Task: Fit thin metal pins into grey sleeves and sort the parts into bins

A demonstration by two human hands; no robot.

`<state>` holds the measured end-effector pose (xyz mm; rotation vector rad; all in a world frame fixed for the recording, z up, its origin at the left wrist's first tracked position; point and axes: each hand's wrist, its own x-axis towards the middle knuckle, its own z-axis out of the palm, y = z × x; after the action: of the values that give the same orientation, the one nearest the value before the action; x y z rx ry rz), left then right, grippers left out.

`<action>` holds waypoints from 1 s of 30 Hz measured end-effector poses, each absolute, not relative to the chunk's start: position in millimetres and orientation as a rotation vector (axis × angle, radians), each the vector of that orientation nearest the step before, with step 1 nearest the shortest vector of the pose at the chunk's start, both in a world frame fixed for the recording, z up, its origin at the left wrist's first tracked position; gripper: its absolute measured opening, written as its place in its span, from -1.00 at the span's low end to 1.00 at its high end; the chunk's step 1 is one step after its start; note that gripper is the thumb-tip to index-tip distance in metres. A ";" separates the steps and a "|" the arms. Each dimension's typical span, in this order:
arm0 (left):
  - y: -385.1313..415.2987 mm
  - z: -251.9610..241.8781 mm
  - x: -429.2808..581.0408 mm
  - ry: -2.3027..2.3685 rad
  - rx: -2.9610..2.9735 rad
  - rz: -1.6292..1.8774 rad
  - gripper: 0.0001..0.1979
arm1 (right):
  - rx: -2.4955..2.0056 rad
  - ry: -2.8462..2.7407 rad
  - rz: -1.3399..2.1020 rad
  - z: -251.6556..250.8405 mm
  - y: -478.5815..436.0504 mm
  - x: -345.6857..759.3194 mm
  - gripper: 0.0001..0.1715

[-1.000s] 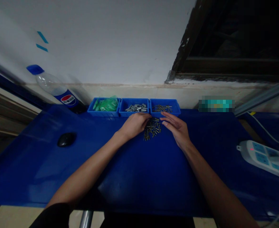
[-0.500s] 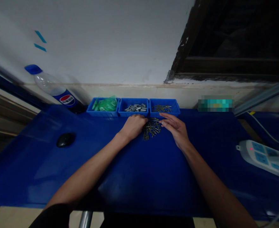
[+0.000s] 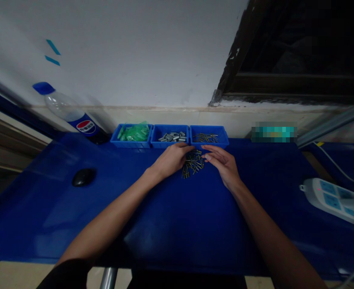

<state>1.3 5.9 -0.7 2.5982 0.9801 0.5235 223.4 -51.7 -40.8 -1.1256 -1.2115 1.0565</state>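
A loose pile of thin metal pins (image 3: 193,162), dark and brassy, lies on the blue table in front of the bins. At the pile's left edge is my left hand (image 3: 171,159), palm down, its index finger stretched over the upper pins and the other fingers partly hidden; nothing shows in its grip. My right hand (image 3: 224,163) rests at the pile's right side with fingers apart, fingertips close to the pins. Behind the pile, the right blue bin (image 3: 227,141) holds more thin pins. Short grey metal pieces (image 3: 173,137) fill part of the middle blue bin (image 3: 155,141).
Green plastic-wrapped items (image 3: 136,131) sit in the left blue bin (image 3: 114,141). A Pepsi bottle (image 3: 80,120) stands back left, with a black computer mouse (image 3: 83,177) nearer. A white power strip (image 3: 335,200) lies at right; a pixelated green item (image 3: 275,132) is by the wall.
My left hand has shifted slightly right and uncurled, its index finger now reaching over the top of the pile. My right hand has hardly moved.
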 end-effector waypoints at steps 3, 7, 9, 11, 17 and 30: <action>4.7 3.3 3.7 0.878 2.427 0.728 -0.62 | -1.117 -1.205 1.076 -42.0 -50.4 223.6 -0.55; 1.6 6.3 7.3 0.826 2.092 0.896 -0.86 | -1.113 -1.221 1.129 -43.4 -49.7 223.0 -0.57; 0.6 6.1 8.7 0.827 1.945 0.908 -0.91 | -1.102 -1.231 1.175 -44.1 -50.0 221.9 -0.61; -0.2 5.6 9.9 0.844 1.860 0.904 -0.90 | -1.083 -1.221 1.214 -45.2 -50.7 220.4 -0.66; -2.7 6.0 12.4 0.855 1.806 0.885 -0.88 | -1.029 -1.126 1.276 -44.3 -52.1 217.8 -0.72; -4.2 11.1 11.4 0.889 1.961 0.815 -0.75 | -1.018 -1.043 1.240 -38.0 -52.0 217.3 -0.78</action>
<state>11.4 -4.2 11.1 1.9612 0.8886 0.8147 217.3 -52.0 -38.0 -1.0179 -1.0428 1.2397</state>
